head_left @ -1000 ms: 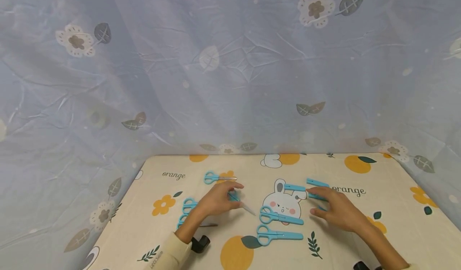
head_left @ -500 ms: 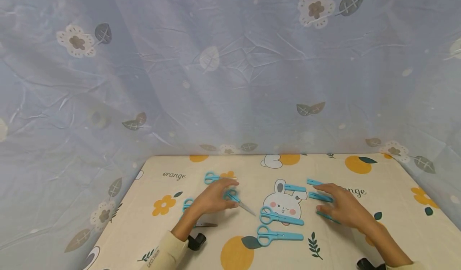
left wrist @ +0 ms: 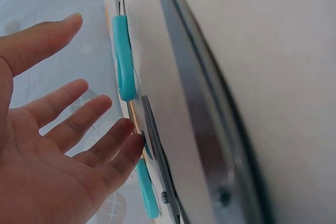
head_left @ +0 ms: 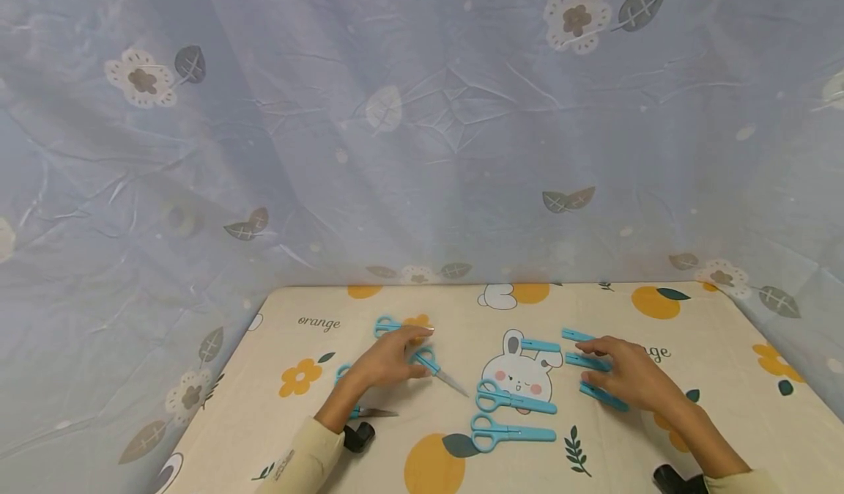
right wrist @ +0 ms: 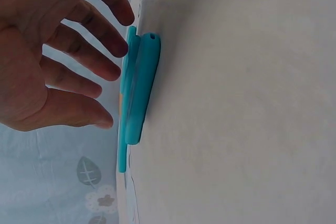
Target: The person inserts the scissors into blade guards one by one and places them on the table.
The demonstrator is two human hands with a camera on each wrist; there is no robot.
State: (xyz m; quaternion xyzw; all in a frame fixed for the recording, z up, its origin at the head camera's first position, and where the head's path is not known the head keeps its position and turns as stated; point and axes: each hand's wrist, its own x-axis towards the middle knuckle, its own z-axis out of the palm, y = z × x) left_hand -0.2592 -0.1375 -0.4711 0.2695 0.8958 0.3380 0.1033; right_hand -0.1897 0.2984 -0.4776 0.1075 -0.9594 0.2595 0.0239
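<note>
Head view: scissors [head_left: 434, 368] lie between the hands [head_left: 387, 360] [head_left: 631, 377], contact unclear

Curtained-off space, floral drapes [head_left: 422, 157], printed tablecloth [head_left: 455, 307]

Toward the left edge of my surface [head_left: 738, 413], the scissors [head_left: 431, 366] have bare blades [left wrist: 202, 93] of smooth, shiny metal and handles [left wrist: 124, 59] of smooth plastic with a soft sheen. The sheaths [head_left: 587, 362] nearer the right edge look like similar plastic, lightly glossy. Printed cloth [head_left: 461, 307], matt and smooth, seems to cover the surface; the curtain [head_left: 455, 208] past its far edge is creased and faintly shiny. My sleeves [head_left: 306, 459] look like matt cloth.
</note>
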